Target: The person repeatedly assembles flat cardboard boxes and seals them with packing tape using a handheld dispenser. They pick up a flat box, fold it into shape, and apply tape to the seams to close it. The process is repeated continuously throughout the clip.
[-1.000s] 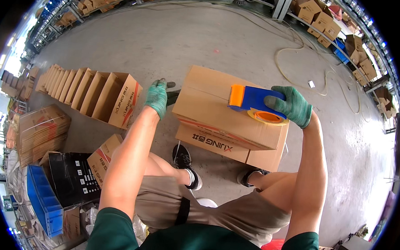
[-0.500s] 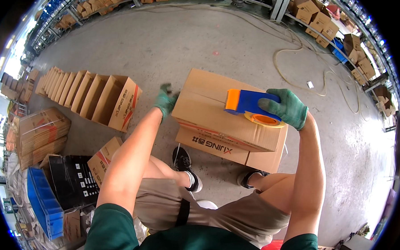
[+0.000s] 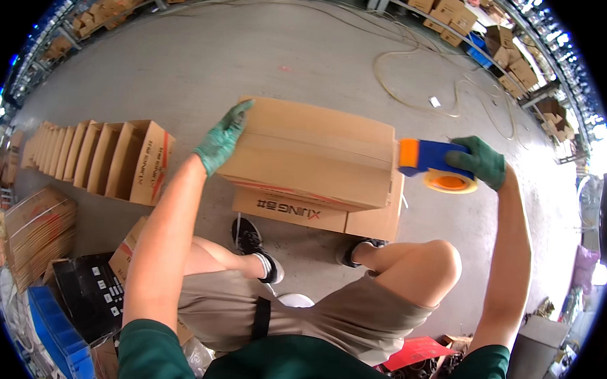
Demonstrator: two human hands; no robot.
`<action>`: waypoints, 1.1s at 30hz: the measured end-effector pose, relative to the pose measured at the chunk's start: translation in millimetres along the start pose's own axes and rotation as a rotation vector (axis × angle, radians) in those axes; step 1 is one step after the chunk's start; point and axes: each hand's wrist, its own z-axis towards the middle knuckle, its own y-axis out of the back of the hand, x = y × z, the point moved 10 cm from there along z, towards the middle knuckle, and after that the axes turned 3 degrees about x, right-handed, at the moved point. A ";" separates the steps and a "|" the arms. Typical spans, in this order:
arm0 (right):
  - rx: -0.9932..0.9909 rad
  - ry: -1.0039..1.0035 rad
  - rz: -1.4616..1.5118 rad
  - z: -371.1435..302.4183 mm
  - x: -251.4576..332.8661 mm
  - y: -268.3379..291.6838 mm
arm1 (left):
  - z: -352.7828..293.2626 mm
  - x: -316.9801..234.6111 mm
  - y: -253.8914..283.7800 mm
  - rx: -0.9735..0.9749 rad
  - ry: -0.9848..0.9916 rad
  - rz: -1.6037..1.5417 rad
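Observation:
A closed cardboard carton [image 3: 312, 136] lies in front of me, a seam running lengthwise across its top. It rests on another cardboard carton [image 3: 286, 210] with dark print. My left hand [image 3: 223, 138], in a green glove, is at the upper carton's left end, its fingers stretched along the edge by the far corner. My right hand [image 3: 482, 161], gloved alike, is closed around a blue and orange tape dispenser [image 3: 430, 154] carrying a roll of tape. The dispenser is just beyond the carton's right end, its orange front toward the carton. Whether tape links the two, I cannot tell.
A row of open cartons [image 3: 118, 158] stands on the left. Nearer are a stack of flattened cardboard [image 3: 41, 225], a black box [image 3: 90, 295] and a blue crate [image 3: 57, 334]. A hose [image 3: 383, 78] loops over the floor at the far right, before shelves of boxes.
My right hand has carried the tape dispenser rightward from the carton's top to past its right end. My left hand has come against the carton's left end. The view has shifted right.

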 end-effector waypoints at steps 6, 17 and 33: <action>-0.040 -0.246 -0.177 -25.2 -71.4 13.5 | -1.7 -13.5 -9.9 0.022 0.006 0.108; 0.004 -0.120 -0.063 29.5 -23.6 -68.3 | 1.9 -84.3 -65.2 -0.078 -0.144 1.386; 0.036 0.110 -0.051 15.2 -25.1 -108.5 | 12.1 -185.8 -293.7 0.689 -0.686 1.210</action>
